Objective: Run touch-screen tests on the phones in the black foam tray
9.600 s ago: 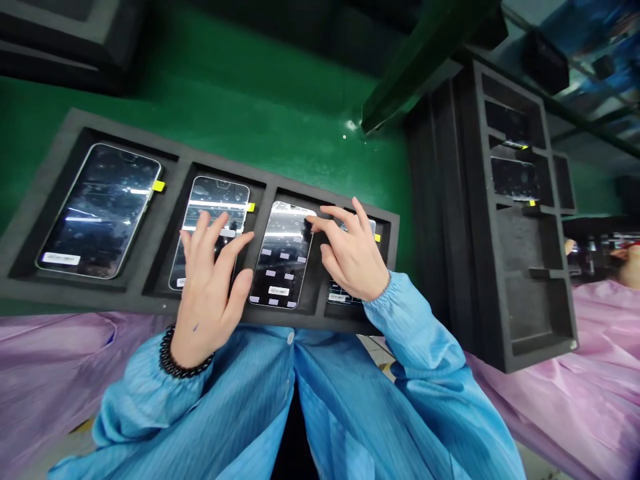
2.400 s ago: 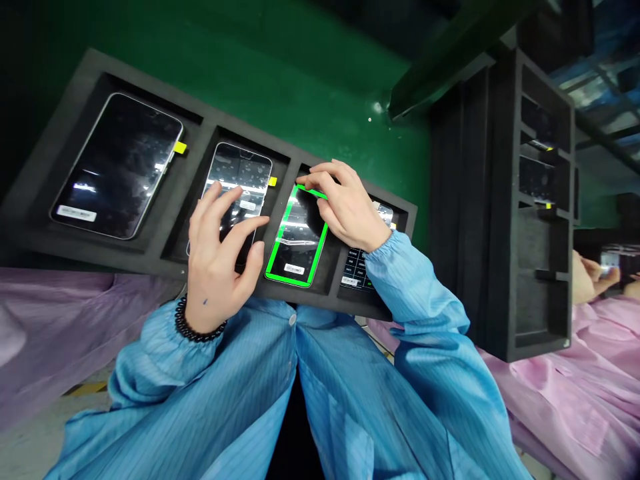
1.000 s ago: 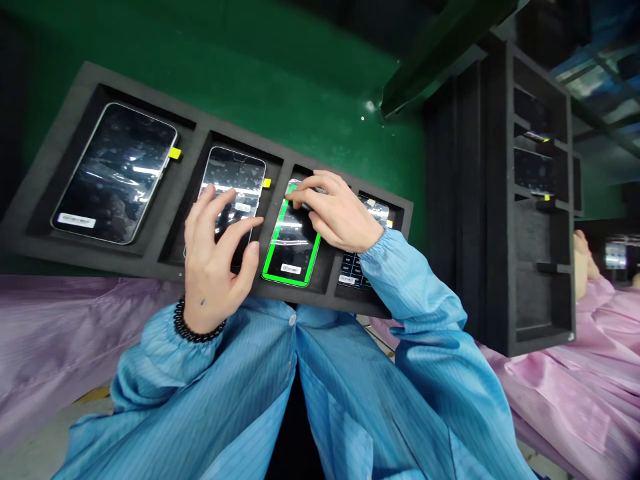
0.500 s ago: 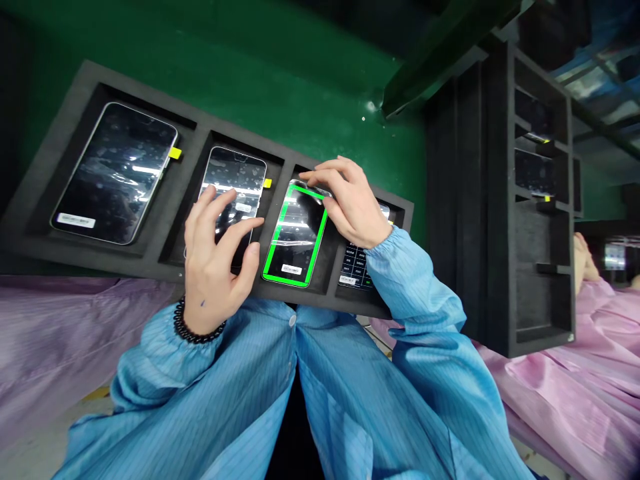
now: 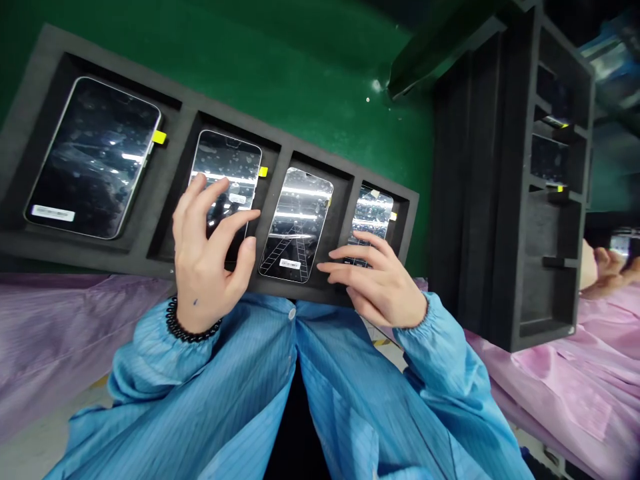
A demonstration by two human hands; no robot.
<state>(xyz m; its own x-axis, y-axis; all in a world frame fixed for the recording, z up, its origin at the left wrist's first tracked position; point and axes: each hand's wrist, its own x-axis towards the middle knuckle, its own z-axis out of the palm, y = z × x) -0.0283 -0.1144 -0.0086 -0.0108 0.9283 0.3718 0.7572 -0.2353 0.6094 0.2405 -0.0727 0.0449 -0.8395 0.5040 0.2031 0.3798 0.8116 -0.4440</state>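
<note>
A black foam tray (image 5: 187, 173) with several compartments lies before me, each holding a smartphone. My left hand (image 5: 207, 257) is open over the second smartphone (image 5: 227, 160), hiding its lower part; whether it touches the glass I cannot tell. Thin white grid lines in a tapering pattern show on the third smartphone (image 5: 295, 223), which has a white label near its bottom. My right hand (image 5: 380, 277) is open, its fingers spread just right of that phone and over the lower part of the rightmost smartphone (image 5: 373, 210). The leftmost smartphone (image 5: 95, 157) has a dark screen.
Stacked black foam trays (image 5: 500, 187) stand at the right, the outer one holding phones with yellow tabs. Behind lies a green surface (image 5: 300, 73). People in pink clothing (image 5: 565, 373) are close on both sides; a co-worker's hand (image 5: 607, 267) shows at far right.
My right hand has moved from the third phone's top edge down and right. That phone's green border has given way to white grid lines. My left hand stays over the second phone.
</note>
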